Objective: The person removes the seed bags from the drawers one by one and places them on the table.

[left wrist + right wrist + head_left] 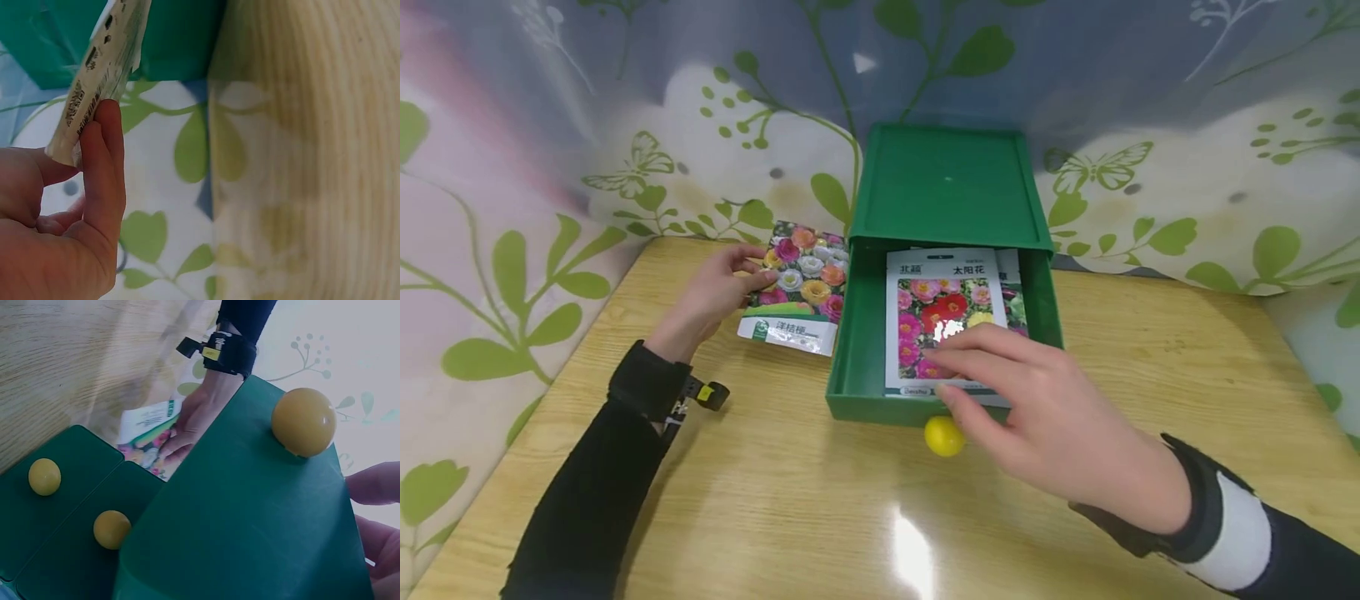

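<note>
A green drawer (855,367) stands pulled out of its green cabinet (947,183) on the wooden table. Inside lies a flower seed packet (942,292) on top of another. My right hand (977,367) reaches over the drawer front, its straight fingers resting on that packet and the thumb by the yellow knob (943,436). My left hand (741,275) pinches a second flower seed packet (801,287) just left of the drawer. In the left wrist view the fingers (103,162) hold the packet's edge (103,69). The right wrist view shows the knob (303,422) and drawer front (250,519).
The wooden table (820,500) has bare surface in front and to the right. A leaf-patterned sheet (1187,192) hangs behind and at both sides. Two lower green drawers with yellow knobs (45,476) (111,529) show in the right wrist view.
</note>
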Available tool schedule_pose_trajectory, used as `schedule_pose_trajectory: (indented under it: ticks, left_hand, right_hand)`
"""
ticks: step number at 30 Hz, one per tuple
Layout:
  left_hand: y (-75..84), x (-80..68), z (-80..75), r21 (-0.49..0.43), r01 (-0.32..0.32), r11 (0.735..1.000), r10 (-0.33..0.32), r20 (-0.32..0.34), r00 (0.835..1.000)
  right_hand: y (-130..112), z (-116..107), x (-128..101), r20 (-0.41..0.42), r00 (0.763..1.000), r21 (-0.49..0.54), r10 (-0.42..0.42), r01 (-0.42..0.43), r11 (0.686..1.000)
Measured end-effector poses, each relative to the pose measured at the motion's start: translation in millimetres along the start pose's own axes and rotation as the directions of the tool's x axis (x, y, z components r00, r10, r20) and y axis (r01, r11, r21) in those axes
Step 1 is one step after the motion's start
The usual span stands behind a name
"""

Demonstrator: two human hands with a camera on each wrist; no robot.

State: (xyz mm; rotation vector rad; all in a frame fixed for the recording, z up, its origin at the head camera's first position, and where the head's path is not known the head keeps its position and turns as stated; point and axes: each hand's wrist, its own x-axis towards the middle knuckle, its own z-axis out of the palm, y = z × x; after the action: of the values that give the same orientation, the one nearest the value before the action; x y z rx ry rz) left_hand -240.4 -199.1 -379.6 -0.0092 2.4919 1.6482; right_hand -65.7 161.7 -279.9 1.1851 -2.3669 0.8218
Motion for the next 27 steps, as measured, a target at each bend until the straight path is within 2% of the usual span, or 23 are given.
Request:
schedule_pose_trajectory:
  ticks: [3, 10, 14, 19, 23, 27]
  left_hand:
    - [-6.9, 5.6, 8.9, -0.009, 0.005, 1.000, -0.005, 0.007, 1.000]
    - [-22.1, 11.2, 25.4, -0.006, 0.048, 0.999, -0.048, 0.072, 0.996]
    - [-28.4, 12.8, 30.9, 0.023, 0.061, 0.998, -0.062, 0.085, 0.994]
    - [-29.4, 13.8, 33.5, 0.072, 0.076, 0.995, -0.086, 0.147, 0.985]
    - [-19.5, 12.2, 30.8, 0.186, 0.075, 0.980, -0.113, 0.200, 0.973]
    - [-11.8, 12.5, 28.7, 0.336, 0.029, 0.942, -0.114, 0.235, 0.965]
  right_hand:
    - [0, 0, 0, 0.004, 1.000, -0.003, 0.001, -0.001, 1.000]
    - [1, 2, 0, 0.010, 1.000, 0.001, -0.002, 0.002, 1.000]
    - [1, 3, 0, 0.014, 1.000, 0.002, -0.001, 0.001, 1.000]
    - [0, 3, 0, 0.021, 1.000, 0.004, 0.010, -0.010, 1.000]
    - [0, 2, 1, 0.008, 1.000, 0.011, 0.001, -0.002, 1.000]
    - [1, 1, 2, -0.009, 1.000, 0.026, -0.007, 0.007, 1.000]
